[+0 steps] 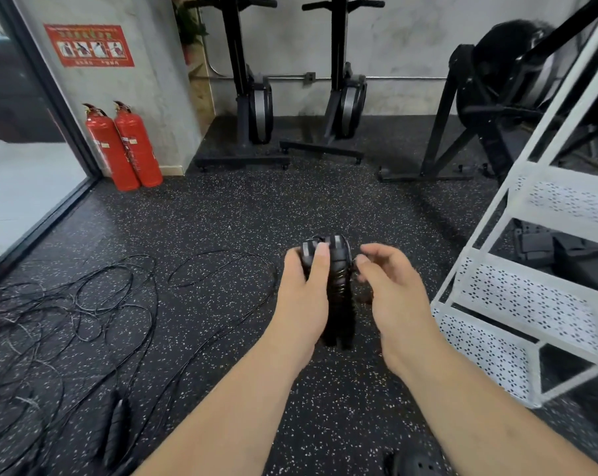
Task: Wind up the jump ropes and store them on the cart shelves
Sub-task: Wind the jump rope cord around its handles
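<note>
Floor [222,207]: dark speckled rubber matting; everything below sits on it or is held above it.
Cart [531,297]: white, with perforated shelves, standing to our right and tilted in this wide view. Dark gear already lies on one shelf.
Loose ropes [67,304]: a tangle of thin black cord spread over the floor to our left, with a pair of black handles [117,427] lying at its near edge. These are not yet wound.
Rope bundle [338,290]: two black handles held side by side, with cord wrapped round them. Its long axis runs away from us, far end raised.
Left grip [304,286]: wrapped round the bundle from the left and holding it firmly, thumb across the top.
Right grip [393,280]: narrow, fingers curled, thumb and forefinger close together just beside the bundle's far end. It is blurred, so we cannot tell whether it pinches cord.
Step, as we judge it: winding, probably near the last turns.
Relation that matters: the cart lies to the right of the bundle, on the right grip's side, so the bundle must travel rightward to reach a shelf.
</note>
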